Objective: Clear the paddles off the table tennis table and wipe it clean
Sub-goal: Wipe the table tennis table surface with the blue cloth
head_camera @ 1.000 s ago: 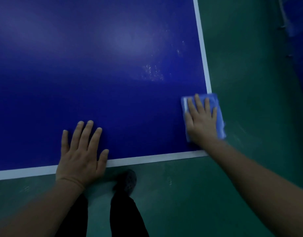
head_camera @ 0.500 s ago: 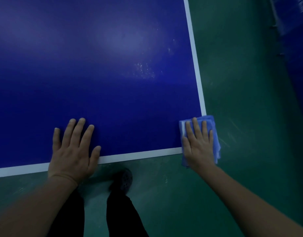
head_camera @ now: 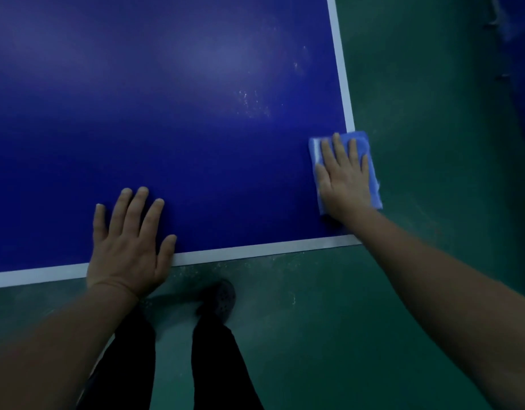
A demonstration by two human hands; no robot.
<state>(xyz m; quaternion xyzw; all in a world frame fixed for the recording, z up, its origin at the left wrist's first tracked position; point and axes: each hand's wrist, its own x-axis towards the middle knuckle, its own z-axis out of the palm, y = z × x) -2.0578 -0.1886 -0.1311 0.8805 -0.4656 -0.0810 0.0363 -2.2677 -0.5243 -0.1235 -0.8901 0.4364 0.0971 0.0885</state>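
Pressing flat on the blue cloth [head_camera: 373,176], my right hand [head_camera: 345,180] lay open at the desk's [head_camera: 196,119] near right corner; my left hand [head_camera: 128,244] rested open, empty, on its near edge.

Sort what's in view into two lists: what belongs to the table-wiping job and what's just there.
Belongs to the job:
- table tennis table, with whitish specks on it
- blue cloth, pressed flat at the table's right edge
- right hand on the cloth
- left hand, flat at the near edge

Just there:
- green floor
- dark shoe

No paddles in view.
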